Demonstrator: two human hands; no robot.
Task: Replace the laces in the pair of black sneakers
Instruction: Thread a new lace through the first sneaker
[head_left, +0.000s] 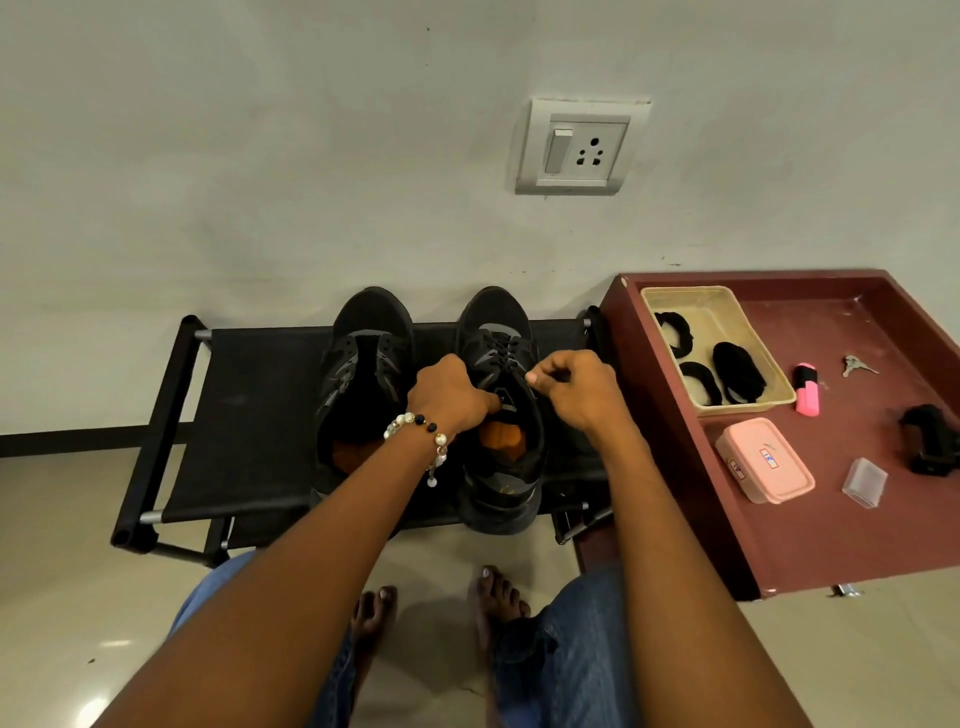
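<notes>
— Black sneakers: where do we record them?

— Side by side on the black rack against the wall, toes to the wall. The left sneaker carries no lace; the right sneaker is laced.

— The hands?

— We find the left hand gripping the right sneaker's tongue. The right hand pinches near that sneaker's top eyelets; we cannot make out a lace end in it.

— Right of the rack?

— A maroon tray table. On it we note a beige basket holding coiled black laces, a pink box, a pink highlighter and keys.
</notes>
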